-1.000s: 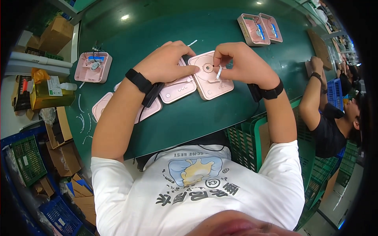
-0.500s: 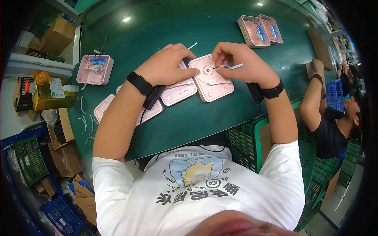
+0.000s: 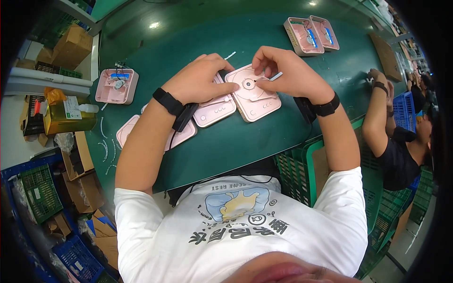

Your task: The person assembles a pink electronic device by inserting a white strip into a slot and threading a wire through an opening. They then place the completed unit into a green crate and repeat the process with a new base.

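A pink, rounded casing [image 3: 258, 106] lies on the green table in front of me, with a ring around a small round centre and a slanted arm shape on its face. My left hand [image 3: 200, 78] steadies it, thumb on its left edge and fingers bent by its upper corner. In a pinch close to the ring, my right hand [image 3: 288, 75] has a narrow white strip [image 3: 277, 75]; a tiny dark bit shows by the thumb tip. Beneath my left hand is another pink casing [image 3: 214, 113], partly covered.
More pink casings [image 3: 184, 137] lie under my left forearm. An opened pink shell [image 3: 117, 86] with blue and wired parts stands left; two similar shells [image 3: 304, 40] stand back right. White scraps [image 3: 104, 146] lie at the left edge. A co-worker's arm [image 3: 375, 113] is at right.
The white strip in my right hand has tilted upward and shows less beyond the fingers. My left hand and the casing keep nearly the same place.
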A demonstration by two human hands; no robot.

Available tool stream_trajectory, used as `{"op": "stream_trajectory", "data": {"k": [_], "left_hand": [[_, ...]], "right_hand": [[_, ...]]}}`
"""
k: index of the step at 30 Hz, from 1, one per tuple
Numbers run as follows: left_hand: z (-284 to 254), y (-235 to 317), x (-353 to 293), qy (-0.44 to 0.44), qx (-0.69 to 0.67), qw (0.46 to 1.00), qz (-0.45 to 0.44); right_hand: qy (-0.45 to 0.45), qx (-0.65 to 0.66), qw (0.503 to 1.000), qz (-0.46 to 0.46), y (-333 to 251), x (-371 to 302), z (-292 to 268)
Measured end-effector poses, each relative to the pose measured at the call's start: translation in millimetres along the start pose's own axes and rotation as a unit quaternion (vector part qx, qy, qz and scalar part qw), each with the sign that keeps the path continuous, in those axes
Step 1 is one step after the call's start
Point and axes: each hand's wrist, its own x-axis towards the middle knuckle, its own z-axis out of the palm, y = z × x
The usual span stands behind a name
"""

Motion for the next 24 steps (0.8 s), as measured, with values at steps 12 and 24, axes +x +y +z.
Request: {"op": "stream_trajectory", "data": {"k": [12, 24], "left_hand": [[-0.3, 1.9, 1.0, 0.004, -0.005, 1.0, 0.012], [-5.7, 24.0, -1.8, 0.109, 0.043, 0.988, 0.098]], "right_hand": [[0.012, 0.122, 0.992, 0.031, 16.0, 5.5, 5.6], [0.041, 0.058, 0.997, 0.001, 5.9, 4.6, 13.4]]}}
